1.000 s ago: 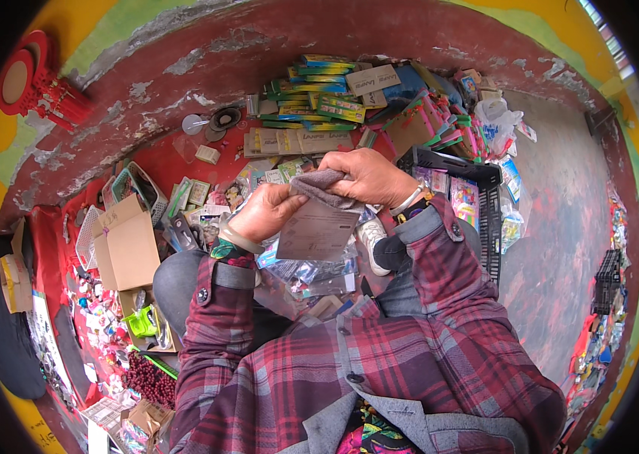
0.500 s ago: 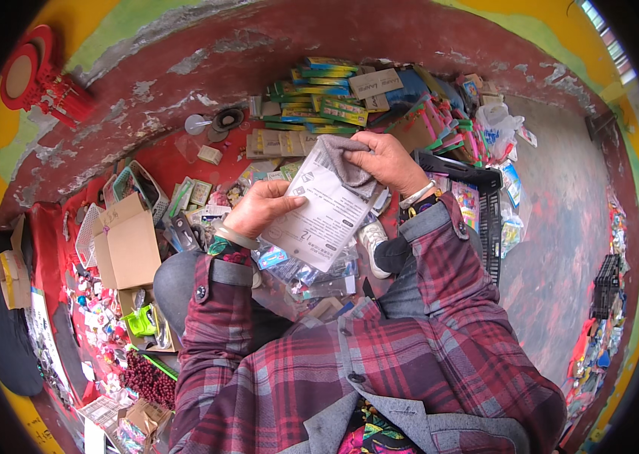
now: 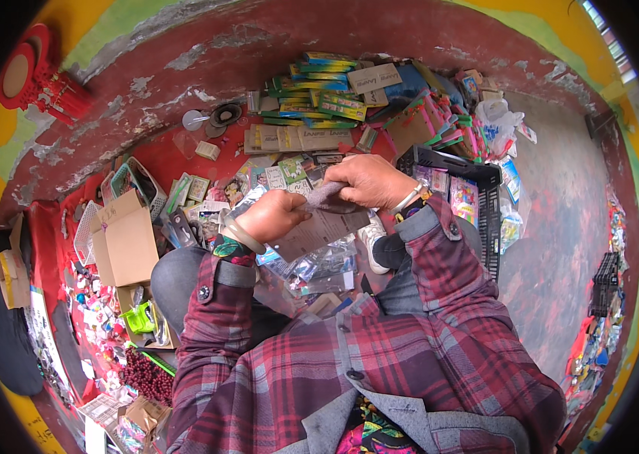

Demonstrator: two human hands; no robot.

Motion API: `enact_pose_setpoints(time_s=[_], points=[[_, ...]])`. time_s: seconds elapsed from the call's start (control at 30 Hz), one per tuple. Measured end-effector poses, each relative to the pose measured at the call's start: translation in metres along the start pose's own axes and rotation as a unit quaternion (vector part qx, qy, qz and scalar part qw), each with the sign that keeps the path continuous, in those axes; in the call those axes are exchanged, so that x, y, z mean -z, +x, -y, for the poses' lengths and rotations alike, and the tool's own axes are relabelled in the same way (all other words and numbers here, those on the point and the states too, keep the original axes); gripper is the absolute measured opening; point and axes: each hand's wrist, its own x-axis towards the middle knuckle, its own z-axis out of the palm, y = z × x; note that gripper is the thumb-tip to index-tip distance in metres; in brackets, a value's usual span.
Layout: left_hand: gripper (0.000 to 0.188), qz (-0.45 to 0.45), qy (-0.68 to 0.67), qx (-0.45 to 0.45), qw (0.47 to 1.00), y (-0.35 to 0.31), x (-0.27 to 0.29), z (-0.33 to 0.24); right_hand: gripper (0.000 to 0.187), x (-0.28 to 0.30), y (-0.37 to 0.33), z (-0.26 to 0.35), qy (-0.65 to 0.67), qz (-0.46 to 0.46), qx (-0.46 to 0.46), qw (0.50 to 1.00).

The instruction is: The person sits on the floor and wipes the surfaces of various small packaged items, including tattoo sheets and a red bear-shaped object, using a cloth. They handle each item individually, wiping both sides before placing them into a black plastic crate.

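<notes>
My left hand point(image 3: 270, 217) is closed on the left edge of a flat white printed sheet point(image 3: 323, 233), thumb pressed toward its upper side. The sheet is tilted so that its printed face shows only as a narrow slanted strip. In my right hand point(image 3: 375, 181) is a bunched grey cloth point(image 3: 326, 197), held against the sheet's upper edge, close to the left fingertips. The right fingers cover part of the cloth. Below the sheet, between my legs, lies a heap of clear plastic packets point(image 3: 323, 271).
Ahead are stacked yellow-green boxes point(image 3: 327, 83) and a row of tan boxes point(image 3: 300, 138). A black crate point(image 3: 490, 219) with colourful packets stands to the right. An open cardboard box point(image 3: 127, 238) and white baskets point(image 3: 142, 185) are at the left. Small goods line the right wall.
The sheet has tipped from facing up to a steep slant. My right hand and the cloth have moved down and slightly left; my left hand has shifted slightly right.
</notes>
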Motion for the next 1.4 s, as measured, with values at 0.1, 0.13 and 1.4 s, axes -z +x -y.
enact_pose_setpoints(time_s=[0.1, 0.13, 1.4], points=[[0.017, 0.0, -0.041, 0.006, 0.999, -0.002, 0.006, -0.003, 0.022, 0.006, -0.001, -0.007, 0.052, -0.007, -0.02, 0.998], [0.018, -0.001, -0.024, 0.01, 1.0, -0.003, 0.008, 0.0, 0.022, 0.01, -0.002, -0.009, 0.069, -0.017, -0.019, 0.997], [0.033, -0.121, -0.613, -0.031, 0.78, 0.013, -0.036, -0.033, 0.021, 0.102, -0.24, 0.002, 0.29, -0.398, -0.243, 0.836]])
